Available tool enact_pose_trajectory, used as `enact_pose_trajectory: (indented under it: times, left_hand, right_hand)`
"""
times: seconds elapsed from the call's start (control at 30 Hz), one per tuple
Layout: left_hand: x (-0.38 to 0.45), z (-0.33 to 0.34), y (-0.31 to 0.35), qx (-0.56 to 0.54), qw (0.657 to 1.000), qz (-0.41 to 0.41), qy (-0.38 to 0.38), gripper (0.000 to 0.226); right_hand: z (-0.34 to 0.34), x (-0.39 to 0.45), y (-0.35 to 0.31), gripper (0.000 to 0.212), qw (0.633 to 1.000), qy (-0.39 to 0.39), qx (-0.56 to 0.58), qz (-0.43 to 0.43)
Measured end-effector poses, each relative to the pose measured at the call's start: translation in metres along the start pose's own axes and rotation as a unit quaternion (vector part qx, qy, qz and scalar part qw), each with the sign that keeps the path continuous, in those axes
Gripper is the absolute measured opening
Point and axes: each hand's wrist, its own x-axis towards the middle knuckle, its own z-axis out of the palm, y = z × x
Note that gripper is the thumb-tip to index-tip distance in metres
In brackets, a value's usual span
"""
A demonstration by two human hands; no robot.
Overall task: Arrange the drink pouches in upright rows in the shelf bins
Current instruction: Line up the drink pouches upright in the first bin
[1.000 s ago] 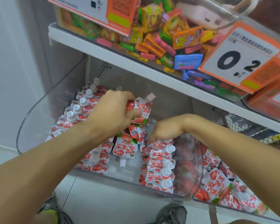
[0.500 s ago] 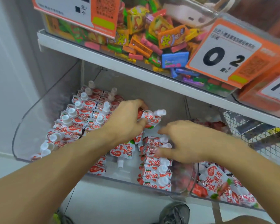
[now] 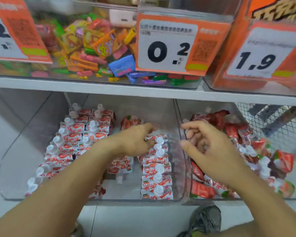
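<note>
1. Location: the drink pouches (image 3: 156,170) stand in the clear left bin (image 3: 15,168) on the lower shelf. 2 rows fill its left side and 1 row runs along its right wall. A loose heap of pouches (image 3: 237,134) lies in the right bin (image 3: 183,117).
2. Left hand (image 3: 135,142): fingers curled down onto the caps at the far end of the right-wall row. Whether they pinch a pouch or only press on it cannot be told.
3. Right hand (image 3: 210,151): raised over the divider between the bins, fingers loosely curled, holding nothing visible.
4. Handling, judged: each pouch is probably a soft, light foil sachet that buckles under pressure and slides on its neighbours. The stiffest parts appear to be the white cap (image 3: 158,177) and its spout. Take hold at the cap or pinch the upper seam; avoid squeezing the body.
5. Orientation: in the rows, the long axis runs bottom seam to cap, near vertical, caps upward, printed faces toward the bin front.
6. Exception: 1 stray pouch (image 3: 120,166) in the middle gap lies flat, cap toward the front edge. It needs turning cap-up.
7. The heaped pouches point in mixed directions.
</note>
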Motion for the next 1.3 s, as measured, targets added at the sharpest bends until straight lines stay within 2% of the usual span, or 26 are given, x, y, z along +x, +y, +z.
enact_pose_trajectory:
  times: [0.1,0.23,0.5,0.6,0.7,0.8,0.9,1.0,1.17,1.3]
  left_hand:
    - [0.01,-0.003,0.001,0.027,0.999,0.008,-0.037,0.041]
    - [0.016,-0.014,0.0,0.021,0.996,0.012,-0.083,0.027]
    - [0.018,-0.019,0.002,0.039,0.992,0.011,-0.119,0.031]
    - [0.011,-0.022,-0.001,0.031,0.994,-0.005,-0.104,0.053]
    - [-0.001,-0.022,-0.013,0.147,0.985,-0.042,-0.08,0.081]
    - [-0.011,-0.011,-0.024,0.222,0.974,-0.02,-0.024,0.092]
    - [-0.017,-0.008,-0.03,0.237,0.97,0.024,0.051,0.075]
    - [-0.026,-0.016,-0.038,0.213,0.974,0.026,0.069,0.055]
    - [-0.048,-0.026,-0.041,0.191,0.977,0.046,0.083,0.04]
    - [-0.072,-0.038,-0.038,0.09,0.978,0.036,0.185,0.025]
  right_hand:
    - [-0.004,0.003,0.002,0.038,0.999,-0.038,0.022,0.032]
    - [-0.006,0.003,0.004,0.041,0.998,-0.052,0.014,0.026]
    - [-0.005,0.005,0.008,0.04,0.997,-0.052,0.046,0.026]
    - [-0.004,0.005,0.008,0.041,0.997,-0.052,0.049,0.025]
    - [-0.004,0.004,0.009,0.042,0.997,-0.054,0.042,0.02]
    - [-0.004,0.004,0.01,0.042,0.998,-0.055,0.041,0.017]
    - [-0.004,0.003,0.01,0.041,0.997,-0.057,0.041,0.021]
    - [-0.004,0.003,0.01,0.041,0.997,-0.057,0.037,0.021]
    - [-0.004,0.004,0.01,0.042,0.997,-0.06,0.032,0.025]
    - [-0.004,0.004,0.01,0.041,0.998,-0.055,0.04,0.017]
